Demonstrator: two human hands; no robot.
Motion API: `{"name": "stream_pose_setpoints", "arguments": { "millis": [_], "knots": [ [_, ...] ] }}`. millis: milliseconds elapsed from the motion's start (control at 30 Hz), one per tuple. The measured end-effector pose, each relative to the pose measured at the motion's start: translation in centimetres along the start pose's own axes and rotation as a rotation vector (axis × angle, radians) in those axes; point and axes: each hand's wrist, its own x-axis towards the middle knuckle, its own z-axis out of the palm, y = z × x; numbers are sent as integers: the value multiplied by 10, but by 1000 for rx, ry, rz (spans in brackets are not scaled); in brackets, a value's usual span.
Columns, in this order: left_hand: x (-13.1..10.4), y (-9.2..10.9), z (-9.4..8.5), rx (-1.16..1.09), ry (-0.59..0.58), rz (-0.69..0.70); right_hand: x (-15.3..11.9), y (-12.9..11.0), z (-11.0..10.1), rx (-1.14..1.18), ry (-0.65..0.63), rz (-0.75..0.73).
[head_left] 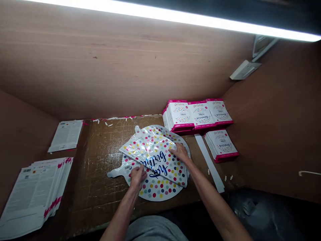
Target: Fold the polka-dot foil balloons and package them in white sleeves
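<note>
A folded dotted balloon (157,159) lies mid-worktop, on top of a round dotted balloon (162,194) whose rim shows around it. The left hand (137,176) is at the folded balloon's near left edge, fingers curled close together; whether they pinch the film cannot be told. The right hand (181,153) rests palm down on its right part, fingers apart.

Left of the folded balloon, a wide stretch of brown worktop (95,187) gives the most room, reaching to the stacked printed cards (35,190) and a smaller card pile (66,135) beyond them. To its right the space is tighter: a white strip (209,164) runs slantwise, just beside a short packet stack (222,145). Beyond it to the right, three packet stacks (197,115) stand near the round balloon's far rim; whether they touch it is unclear. The worktop's near edge lies a little way in front of the folded balloon, with a grey garment (155,229) below.

The fold swallows part of the blue lettering, which reads upside down, and glare whitens the film. The nearer cards are cut off at the left. Dark plastic (260,214), low to the right, is hard to make out.
</note>
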Motion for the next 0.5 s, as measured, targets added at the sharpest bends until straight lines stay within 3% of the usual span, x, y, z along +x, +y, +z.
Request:
{"name": "stream_pose_setpoints", "arguments": {
  "millis": [100, 200, 300, 367, 433, 500],
  "knots": [
    [4, -9, 14, 6, -27, -36, -5, 4, 11, 101, -22, 46],
    [4, -12, 9, 58, -37, -13, -14, 8, 6, 261, -197, 3],
    [6, -3, -21, 172, -26, 65, -41, 21, -8, 390, -376, -106],
    [11, 11, -47, 266, 51, 160, -72, 41, -21, 445, -412, -147],
    [21, 26, -70, 363, 144, 267, -109, 69, -38, 499, -397, -113],
    [35, 40, -84, 463, 180, 330, -148, 99, -59, 528, -362, 19]
  ]
}}
